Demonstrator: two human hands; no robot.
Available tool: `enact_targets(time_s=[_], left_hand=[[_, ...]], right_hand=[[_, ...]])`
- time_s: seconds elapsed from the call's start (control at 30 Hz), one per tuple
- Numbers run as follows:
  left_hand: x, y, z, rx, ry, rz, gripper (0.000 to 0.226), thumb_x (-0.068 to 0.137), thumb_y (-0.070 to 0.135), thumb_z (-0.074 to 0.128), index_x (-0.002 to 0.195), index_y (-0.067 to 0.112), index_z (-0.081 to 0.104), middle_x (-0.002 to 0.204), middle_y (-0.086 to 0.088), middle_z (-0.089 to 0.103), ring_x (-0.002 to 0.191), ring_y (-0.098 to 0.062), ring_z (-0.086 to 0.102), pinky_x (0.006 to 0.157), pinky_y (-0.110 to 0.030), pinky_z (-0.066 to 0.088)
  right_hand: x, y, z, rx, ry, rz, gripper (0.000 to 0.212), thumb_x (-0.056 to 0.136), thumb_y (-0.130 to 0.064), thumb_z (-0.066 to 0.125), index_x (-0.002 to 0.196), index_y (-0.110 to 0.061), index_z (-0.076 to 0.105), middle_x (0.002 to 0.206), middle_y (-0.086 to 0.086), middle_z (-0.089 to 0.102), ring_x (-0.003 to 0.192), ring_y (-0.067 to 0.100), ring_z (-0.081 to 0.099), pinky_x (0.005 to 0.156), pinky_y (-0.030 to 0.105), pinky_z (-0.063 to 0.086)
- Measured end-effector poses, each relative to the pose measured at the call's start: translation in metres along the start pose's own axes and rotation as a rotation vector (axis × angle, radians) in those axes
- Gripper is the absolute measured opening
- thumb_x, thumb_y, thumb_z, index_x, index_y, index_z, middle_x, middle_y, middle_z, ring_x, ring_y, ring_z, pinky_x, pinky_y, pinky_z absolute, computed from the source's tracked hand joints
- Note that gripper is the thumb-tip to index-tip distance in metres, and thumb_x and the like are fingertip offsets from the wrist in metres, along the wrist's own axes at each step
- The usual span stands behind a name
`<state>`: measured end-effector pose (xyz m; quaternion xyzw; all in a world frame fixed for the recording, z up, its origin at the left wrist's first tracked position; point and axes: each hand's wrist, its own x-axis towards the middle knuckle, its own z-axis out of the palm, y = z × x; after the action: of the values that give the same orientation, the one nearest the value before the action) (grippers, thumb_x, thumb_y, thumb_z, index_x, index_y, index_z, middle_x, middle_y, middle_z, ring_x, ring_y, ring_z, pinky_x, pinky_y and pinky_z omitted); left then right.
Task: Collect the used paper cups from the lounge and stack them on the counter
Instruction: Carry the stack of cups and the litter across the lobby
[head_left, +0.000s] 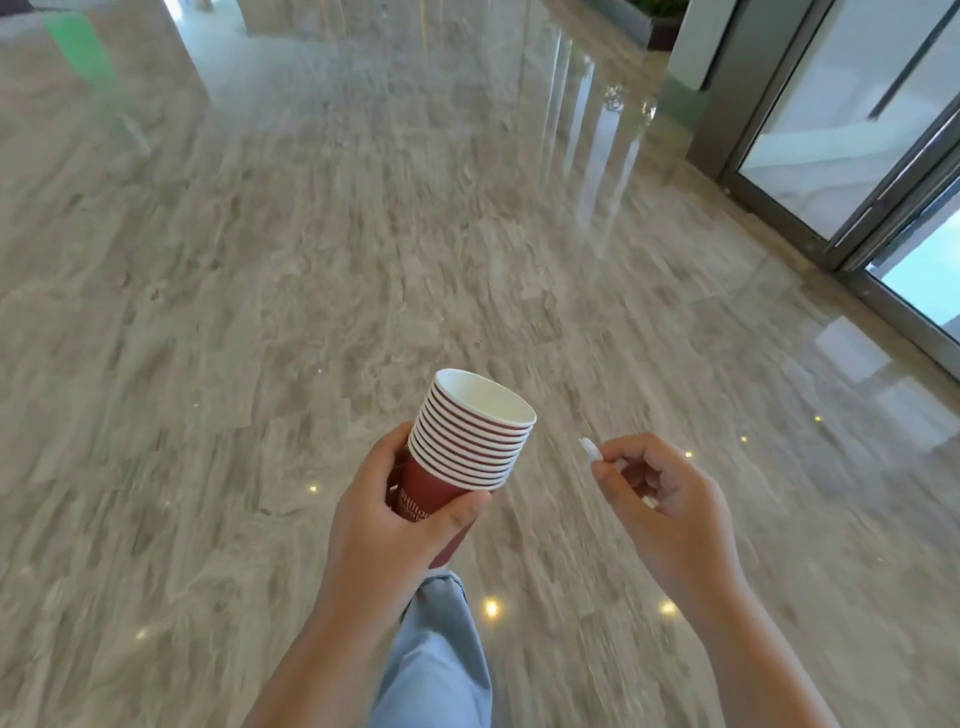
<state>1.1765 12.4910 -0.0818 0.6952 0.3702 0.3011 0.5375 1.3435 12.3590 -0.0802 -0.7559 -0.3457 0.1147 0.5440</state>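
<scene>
From the head camera, looking down: the left hand (395, 499) is wrapped around the lower part of a stack of paper cups (472, 441), thumb across the front of the dark red outermost cup and fingers curled behind it. The stack tilts away from the person and a little to the right, held out in front of the body, its white mouth open to the camera. About ten white rims sit nested one above the other, so a good haul is already in hand. The right hand (660, 499) hangs just beside the stack, apart from it, with fingers curled in and thumb against forefinger. There is a sliver of white at the fingertips, and I cannot tell whether that is a long nail or a scrap being pinched, so I won't call that hand's grip. Below, a leg in light blue jeans (436, 649) steps forward over a polished marble floor (311, 260), which is streaked with blur, so I'd say the person is on the move. Glass doors (831, 130) stand off to the right. No counter shows and no loose cup lies in sight. My read is that collecting is largely done, while carrying the stack to the counter and setting it down is yet to come.
</scene>
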Motion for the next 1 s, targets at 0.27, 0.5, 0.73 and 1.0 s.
enact_targets(time_s=[0.27, 0.5, 0.73, 1.0], left_hand=[[0.215, -0.001, -0.032, -0.031, 0.004, 0.019, 0.061, 0.044, 0.058, 0.074, 0.102, 0.049, 0.056, 0.097, 0.026, 0.065, 0.087, 0.003, 0.063, 0.065, -0.013, 0.049], [0.361, 0.002, -0.031, -0.032, -0.005, 0.056, 0.059, 0.047, 0.058, 0.074, 0.101, 0.051, 0.055, 0.098, 0.027, 0.064, 0.087, 0.005, 0.062, 0.066, -0.007, 0.047], [0.493, -0.024, -0.016, -0.064, -0.007, -0.031, 0.067, 0.044, 0.057, 0.076, 0.106, 0.039, 0.058, 0.095, 0.023, 0.067, 0.085, 0.001, 0.065, 0.063, -0.013, 0.050], [0.698, -0.002, 0.016, 0.006, 0.001, 0.012, 0.059, 0.044, 0.061, 0.074, 0.099, 0.051, 0.055, 0.094, 0.027, 0.065, 0.085, 0.003, 0.064, 0.064, -0.018, 0.049]], right_hand=[[0.198, -0.030, 0.088, 0.019, 0.014, -0.034, 0.025, 0.077, -0.008, 0.068, 0.069, -0.030, 0.061, 0.067, -0.013, 0.058, 0.059, 0.006, 0.050, 0.057, 0.011, 0.039], [0.327, -0.017, 0.143, 0.009, 0.009, -0.014, 0.025, 0.077, -0.009, 0.068, 0.070, -0.032, 0.061, 0.066, -0.016, 0.058, 0.058, 0.008, 0.049, 0.056, 0.012, 0.039], [0.451, 0.024, 0.182, -0.016, 0.003, 0.017, 0.028, 0.077, -0.011, 0.069, 0.075, -0.038, 0.061, 0.066, -0.021, 0.060, 0.058, 0.003, 0.051, 0.055, 0.007, 0.038], [0.656, 0.046, 0.203, 0.011, 0.049, -0.011, 0.025, 0.077, -0.013, 0.069, 0.072, -0.035, 0.061, 0.069, -0.014, 0.061, 0.060, 0.007, 0.052, 0.056, 0.009, 0.039]])
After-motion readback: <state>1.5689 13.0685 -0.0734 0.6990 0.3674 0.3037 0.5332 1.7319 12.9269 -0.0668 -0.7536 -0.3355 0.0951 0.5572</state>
